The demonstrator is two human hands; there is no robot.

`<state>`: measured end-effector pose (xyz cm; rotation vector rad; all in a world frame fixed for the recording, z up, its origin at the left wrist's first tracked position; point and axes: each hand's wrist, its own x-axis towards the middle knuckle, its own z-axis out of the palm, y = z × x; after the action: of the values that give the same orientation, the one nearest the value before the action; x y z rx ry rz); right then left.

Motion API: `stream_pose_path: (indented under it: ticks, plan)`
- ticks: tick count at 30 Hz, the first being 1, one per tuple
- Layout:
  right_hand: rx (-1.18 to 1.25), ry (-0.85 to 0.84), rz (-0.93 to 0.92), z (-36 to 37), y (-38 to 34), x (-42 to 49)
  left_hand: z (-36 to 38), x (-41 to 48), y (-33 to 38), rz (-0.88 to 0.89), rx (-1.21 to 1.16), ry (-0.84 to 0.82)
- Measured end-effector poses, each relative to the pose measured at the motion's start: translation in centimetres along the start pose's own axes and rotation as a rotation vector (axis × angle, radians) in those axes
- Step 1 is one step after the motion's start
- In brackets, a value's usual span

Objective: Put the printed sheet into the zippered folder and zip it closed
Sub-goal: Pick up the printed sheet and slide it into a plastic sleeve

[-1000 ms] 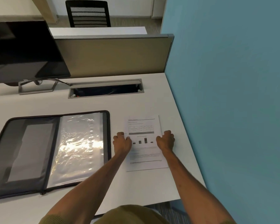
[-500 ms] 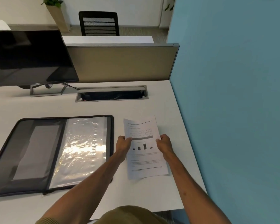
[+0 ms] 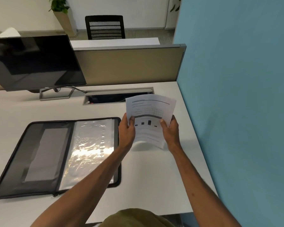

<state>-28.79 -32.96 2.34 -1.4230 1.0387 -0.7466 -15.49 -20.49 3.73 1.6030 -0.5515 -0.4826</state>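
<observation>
The printed sheet point(image 3: 150, 110), white with a table and a small bar chart, is lifted off the desk and bows between both hands. My left hand point(image 3: 127, 131) pinches its left edge and my right hand point(image 3: 170, 131) pinches its right edge. The black zippered folder point(image 3: 44, 154) lies open flat on the desk to the left of the sheet. Its left half is a grey mesh pocket and its right half holds shiny clear plastic sleeves point(image 3: 88, 149). My left forearm crosses over the folder's lower right corner.
A dark monitor point(image 3: 33, 63) on a metal stand sits at the back left. A cable slot point(image 3: 118, 96) opens in the desk behind the sheet. A beige partition point(image 3: 128, 64) closes the back, a blue wall point(image 3: 236, 95) the right. The desk's front edge runs near my body.
Both hands have gripped the sheet's side edges and raised it off the desk, so it now curves in the air. The folder has not moved.
</observation>
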Motion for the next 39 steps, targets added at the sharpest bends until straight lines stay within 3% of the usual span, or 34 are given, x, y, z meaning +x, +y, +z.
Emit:
stream_pose_path:
  ticks: [6,15,22,31,39]
  plan:
    - [0.069,0.070,-0.071,0.4,-0.3,-0.7,0.5,-1.1,0.5,0.071,-0.035,0.046]
    - [-0.090,-0.004,0.086,0.2,3.2,-2.8,-0.7,-2.6,-3.0,-0.059,0.105,-0.052]
    - [-0.179,-0.169,0.053,0.7,1.1,-0.7,-4.0,-0.9,-2.7,-0.167,0.209,-0.047]
    - [-0.325,-0.516,0.374,6.3,0.9,-1.4,-12.1,-2.2,-5.0,-0.286,0.277,0.019]
    - [-0.197,-0.497,0.435,10.1,1.6,-2.6,-17.6,-3.7,-6.4,-0.376,0.196,0.139]
